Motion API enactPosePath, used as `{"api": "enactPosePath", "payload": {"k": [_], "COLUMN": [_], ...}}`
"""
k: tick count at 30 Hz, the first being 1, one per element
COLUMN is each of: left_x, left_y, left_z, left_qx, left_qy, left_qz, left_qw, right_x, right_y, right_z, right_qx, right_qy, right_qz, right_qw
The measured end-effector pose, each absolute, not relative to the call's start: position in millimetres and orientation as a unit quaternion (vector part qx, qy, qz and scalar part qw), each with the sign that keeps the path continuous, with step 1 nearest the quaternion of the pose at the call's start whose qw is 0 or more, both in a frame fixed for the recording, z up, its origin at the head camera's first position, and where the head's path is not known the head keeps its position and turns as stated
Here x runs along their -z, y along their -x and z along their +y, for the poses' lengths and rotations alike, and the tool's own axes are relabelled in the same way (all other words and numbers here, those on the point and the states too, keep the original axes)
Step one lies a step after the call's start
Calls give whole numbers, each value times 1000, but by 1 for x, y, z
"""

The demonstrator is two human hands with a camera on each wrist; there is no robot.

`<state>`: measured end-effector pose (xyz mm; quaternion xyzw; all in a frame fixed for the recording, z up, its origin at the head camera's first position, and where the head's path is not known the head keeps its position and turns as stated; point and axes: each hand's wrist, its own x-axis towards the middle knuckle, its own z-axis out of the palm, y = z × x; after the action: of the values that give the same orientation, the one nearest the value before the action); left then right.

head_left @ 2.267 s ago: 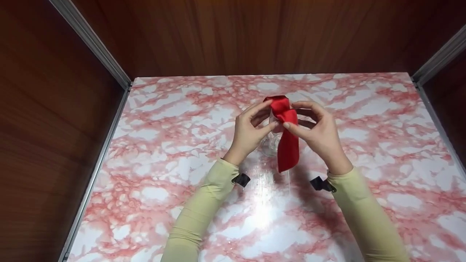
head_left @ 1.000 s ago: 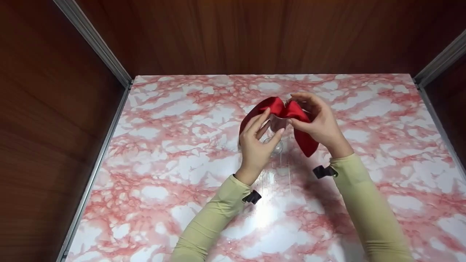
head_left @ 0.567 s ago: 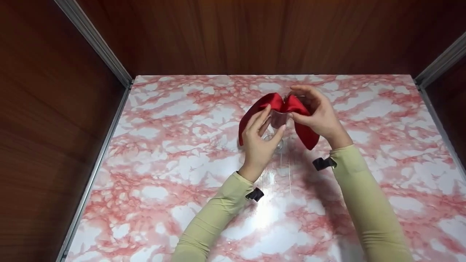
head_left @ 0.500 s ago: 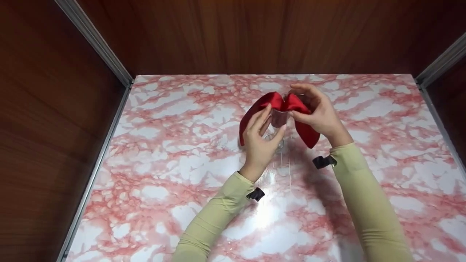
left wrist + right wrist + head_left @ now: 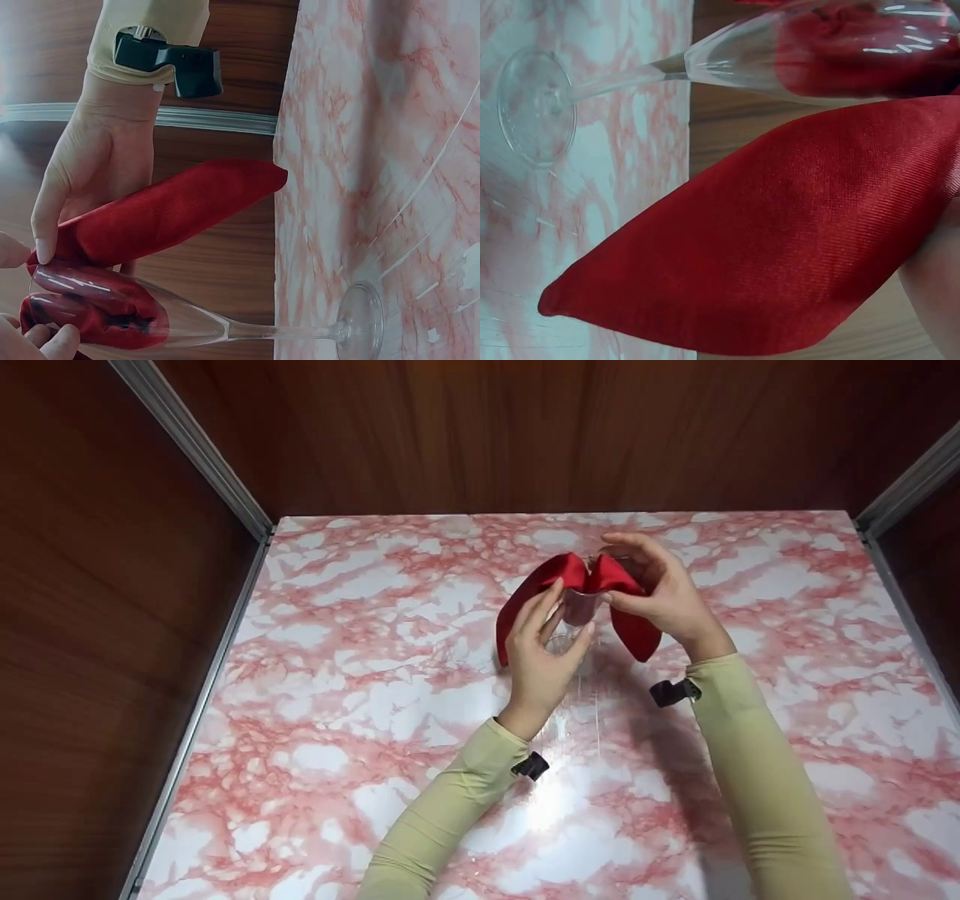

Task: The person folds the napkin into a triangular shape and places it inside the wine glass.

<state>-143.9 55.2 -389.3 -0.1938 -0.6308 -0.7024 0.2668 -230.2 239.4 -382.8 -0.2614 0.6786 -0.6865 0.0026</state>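
A red satin napkin (image 5: 630,630) is tucked into the mouth of a stemmed champagne flute (image 5: 579,607), with one flap drooping over each side. Through the clear bowl (image 5: 187,319) its bunched middle shows dark red. On the left of the rim my left hand (image 5: 541,660) has its fingertips at the left fold, thumb in front of the bowl. At the other side my right hand (image 5: 664,596) holds the right fold by the rim, thumb near, fingers behind. The flute's round foot (image 5: 536,109) rests on the table; the right flap hangs beside the bowl in the right wrist view.
The table (image 5: 337,780) has a glossy red-and-white marbled top. Dark wood panels (image 5: 480,435) enclose it at the back and sides, with metal strips (image 5: 202,450) along their corners. A black wrist mount (image 5: 531,766) is on the left sleeve, another on the right.
The napkin went from a bunched strip with a single tail in front of the flute to two folds spread left and right over the rim. Lately both hands have shifted only slightly.
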Motion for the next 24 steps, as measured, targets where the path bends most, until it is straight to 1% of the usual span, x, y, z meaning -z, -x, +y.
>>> {"api": "enactPosePath", "payload": {"k": [6, 11, 16, 19, 24], "left_x": [391, 392, 394, 404, 417], "left_y": [145, 144, 138, 135, 126], "left_z": [53, 49, 42, 34, 11], "left_qx": [707, 707, 695, 691, 672], "left_qy": [196, 202, 204, 203, 192], "left_qz": [-630, -634, -643, -647, -676], "left_qw": [255, 241, 249, 251, 234], "right_x": [385, 382, 376, 379, 385], "right_y": [229, 222, 209, 204, 198], "right_z": [239, 238, 241, 248, 262], "right_qx": [670, 647, 652, 657, 657], "right_qy": [253, 243, 245, 233, 206], "right_qz": [698, 722, 717, 716, 724], "right_qw": [-23, -29, -35, -37, -47]}}
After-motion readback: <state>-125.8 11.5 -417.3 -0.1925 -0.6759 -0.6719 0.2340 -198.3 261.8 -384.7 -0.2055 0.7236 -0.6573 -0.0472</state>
